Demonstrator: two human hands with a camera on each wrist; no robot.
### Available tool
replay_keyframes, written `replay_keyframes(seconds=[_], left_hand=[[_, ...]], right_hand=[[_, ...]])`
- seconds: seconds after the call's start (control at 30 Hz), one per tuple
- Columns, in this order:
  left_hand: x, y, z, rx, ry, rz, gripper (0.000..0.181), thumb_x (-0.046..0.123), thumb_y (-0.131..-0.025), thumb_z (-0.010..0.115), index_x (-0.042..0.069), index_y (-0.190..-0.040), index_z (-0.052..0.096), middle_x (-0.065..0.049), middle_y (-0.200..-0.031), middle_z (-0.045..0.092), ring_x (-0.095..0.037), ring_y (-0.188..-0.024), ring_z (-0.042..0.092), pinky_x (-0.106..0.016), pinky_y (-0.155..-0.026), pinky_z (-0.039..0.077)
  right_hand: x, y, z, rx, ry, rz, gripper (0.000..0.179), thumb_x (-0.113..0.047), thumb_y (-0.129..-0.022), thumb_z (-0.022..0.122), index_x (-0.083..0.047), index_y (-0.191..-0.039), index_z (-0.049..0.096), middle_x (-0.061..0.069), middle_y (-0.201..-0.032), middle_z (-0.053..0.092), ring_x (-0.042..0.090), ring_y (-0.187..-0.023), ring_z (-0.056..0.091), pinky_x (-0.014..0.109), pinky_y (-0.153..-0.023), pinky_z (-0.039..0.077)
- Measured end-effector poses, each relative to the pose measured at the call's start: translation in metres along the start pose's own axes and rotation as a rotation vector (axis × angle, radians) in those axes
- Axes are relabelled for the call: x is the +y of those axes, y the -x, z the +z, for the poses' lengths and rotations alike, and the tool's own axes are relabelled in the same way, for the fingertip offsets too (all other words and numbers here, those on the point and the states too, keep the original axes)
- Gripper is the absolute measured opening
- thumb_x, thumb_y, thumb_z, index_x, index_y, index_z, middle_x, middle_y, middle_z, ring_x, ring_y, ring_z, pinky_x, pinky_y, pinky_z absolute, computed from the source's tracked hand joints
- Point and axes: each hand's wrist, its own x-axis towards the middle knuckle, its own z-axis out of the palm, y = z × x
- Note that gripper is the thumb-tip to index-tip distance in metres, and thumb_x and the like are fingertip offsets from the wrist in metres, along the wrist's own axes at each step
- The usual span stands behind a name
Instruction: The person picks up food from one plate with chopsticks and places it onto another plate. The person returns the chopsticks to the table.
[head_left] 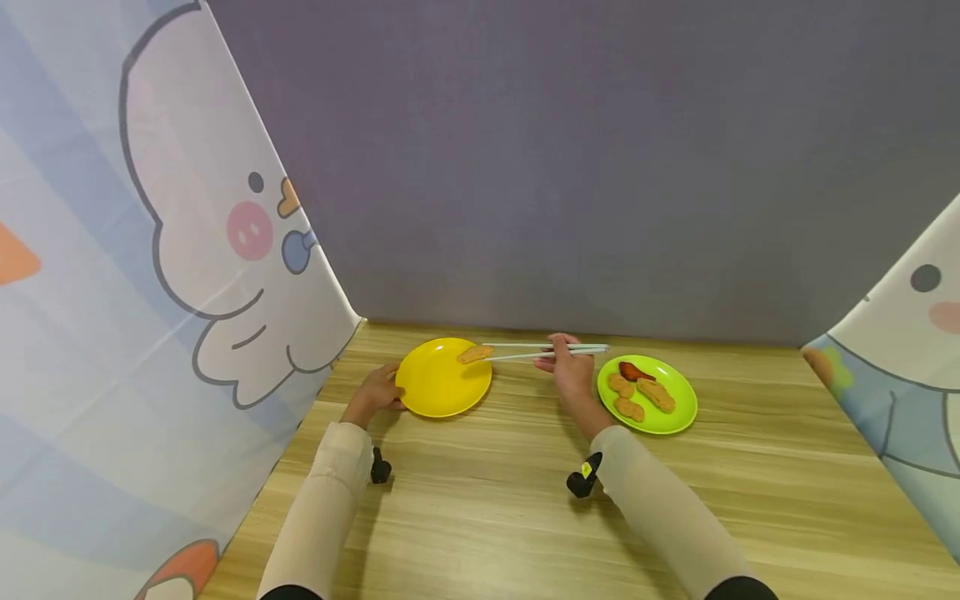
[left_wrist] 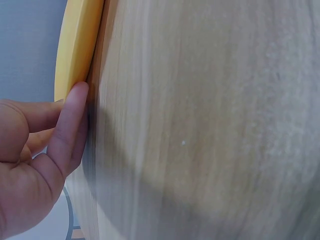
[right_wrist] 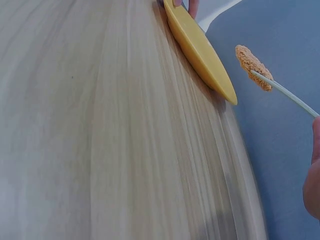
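My left hand [head_left: 378, 389] pinches the left rim of a yellow plate [head_left: 435, 383], its fingers [left_wrist: 70, 125] at the plate's edge in the left wrist view. A pair of pale chopsticks [head_left: 517, 357] is in my right hand [head_left: 572, 371]. Between their tips is a breaded piece that looks like fried chicken [head_left: 476, 354], over the right side of the yellow plate. The right wrist view shows that breaded piece [right_wrist: 253, 67] raised above the level of the plate [right_wrist: 200, 50]. Only part of the right hand [right_wrist: 312, 175] shows there.
Right of my right hand stands a green plate [head_left: 678, 417] with several breaded pieces and a reddish-brown drumstick-like piece [head_left: 633, 372]. The wooden table [head_left: 480, 517] meets a grey wall [head_left: 570, 167] behind. Cartoon-printed cloths [head_left: 210, 208] hang at both sides.
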Motion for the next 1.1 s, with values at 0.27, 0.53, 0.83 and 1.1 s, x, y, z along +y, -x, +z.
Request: replay_keyframes(seconds=[0.27, 0.53, 0.83, 1.1], left_hand=[[0.002, 0.003, 0.001, -0.002, 0.003, 0.004, 0.068, -0.006, -0.086, 0.057, 0.006, -0.148, 0.032, -0.033, -0.139, 0.042, -0.014, -0.066, 0.062, -0.028, -0.061, 0.061], [0.004, 0.006, -0.001, -0.006, -0.007, -0.023, 0.069, -0.004, -0.087, 0.058, 0.009, -0.149, 0.031, -0.031, -0.140, 0.043, -0.013, -0.064, 0.062, -0.027, -0.062, 0.061], [0.008, 0.009, -0.001, -0.001, -0.010, -0.014, 0.068, -0.005, -0.086, 0.057, 0.008, -0.148, 0.031, -0.030, -0.139, 0.044, -0.013, -0.065, 0.061, -0.027, -0.062, 0.061], [0.007, 0.010, -0.001, -0.003, -0.043, 0.004, 0.067, -0.004, -0.085, 0.057, 0.006, -0.147, 0.033, -0.031, -0.142, 0.039, -0.012, -0.064, 0.062, -0.030, -0.064, 0.062]], right_hand=[[-0.006, 0.001, -0.017, 0.004, -0.005, 0.004, 0.043, -0.026, -0.096, 0.058, 0.012, -0.115, 0.055, 0.006, -0.079, 0.069, 0.017, -0.062, 0.071, 0.030, -0.060, 0.062], [-0.013, 0.000, -0.034, 0.032, -0.102, 0.024, 0.038, -0.024, -0.094, 0.061, 0.010, -0.113, 0.058, 0.023, -0.091, 0.069, 0.020, -0.061, 0.071, 0.033, -0.060, 0.062], [-0.028, -0.001, -0.053, 0.083, -0.145, 0.030, 0.029, -0.020, -0.095, 0.059, 0.007, -0.106, 0.058, 0.009, -0.078, 0.069, 0.020, -0.061, 0.070, 0.029, -0.057, 0.061], [-0.032, -0.001, -0.074, 0.113, -0.162, 0.032, 0.019, -0.019, -0.095, 0.059, 0.000, -0.100, 0.063, 0.013, -0.082, 0.069, 0.020, -0.060, 0.070, 0.030, -0.057, 0.061]])
